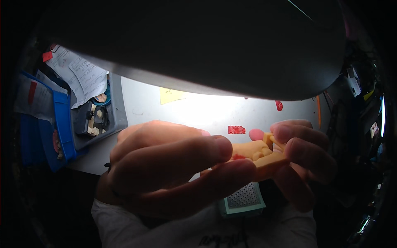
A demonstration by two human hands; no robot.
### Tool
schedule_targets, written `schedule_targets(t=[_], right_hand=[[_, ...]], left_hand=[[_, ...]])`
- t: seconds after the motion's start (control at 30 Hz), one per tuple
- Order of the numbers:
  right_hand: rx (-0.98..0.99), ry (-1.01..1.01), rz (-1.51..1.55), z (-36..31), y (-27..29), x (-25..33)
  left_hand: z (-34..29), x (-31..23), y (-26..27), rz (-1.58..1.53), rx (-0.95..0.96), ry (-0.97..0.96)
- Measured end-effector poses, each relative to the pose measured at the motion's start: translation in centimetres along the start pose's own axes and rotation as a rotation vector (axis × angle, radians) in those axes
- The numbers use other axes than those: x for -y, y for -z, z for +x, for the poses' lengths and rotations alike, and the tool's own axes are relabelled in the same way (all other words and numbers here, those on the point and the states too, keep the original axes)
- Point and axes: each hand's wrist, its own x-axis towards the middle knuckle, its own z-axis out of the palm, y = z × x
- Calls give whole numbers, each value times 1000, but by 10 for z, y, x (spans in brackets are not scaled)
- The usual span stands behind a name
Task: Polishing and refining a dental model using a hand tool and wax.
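Observation:
A yellow dental cast (269, 160) with rounded tooth shapes and a red patch is held up between my hands, over the near part of the white table. My left hand (173, 165) pinches its left end between fingertips and thumb. The fingers of my right hand (306, 155) close on its right end, where a small raised yellow part stands up; I cannot tell whether that part is separate. My fingers hide much of the cast. Beyond it, a flat red patterned piece (237, 129) lies on the table.
A large dark lamp-like hood (215, 49) spans the top. At left stand a grey tray (120, 107) with papers (84, 74) and a dark model holder (93, 120), and blue trays (62, 124). A green-framed perforated plate (245, 197) sits below my hands. A yellow note (171, 96) lies farther back.

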Motion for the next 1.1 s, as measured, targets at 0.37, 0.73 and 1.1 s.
schedule_targets(t=[0.37, 0.73, 1.1], right_hand=[[4, -39, -4, 0, 2, 4], [326, -53, 82, 10, 30, -9], [191, -35, 84, 4, 16, -15]], left_hand=[[-4, -4, -2, 49, -27, -10], [-1, -7, -1, -17, 10, 183], [-1, -6, -2, 104, -17, 256]])
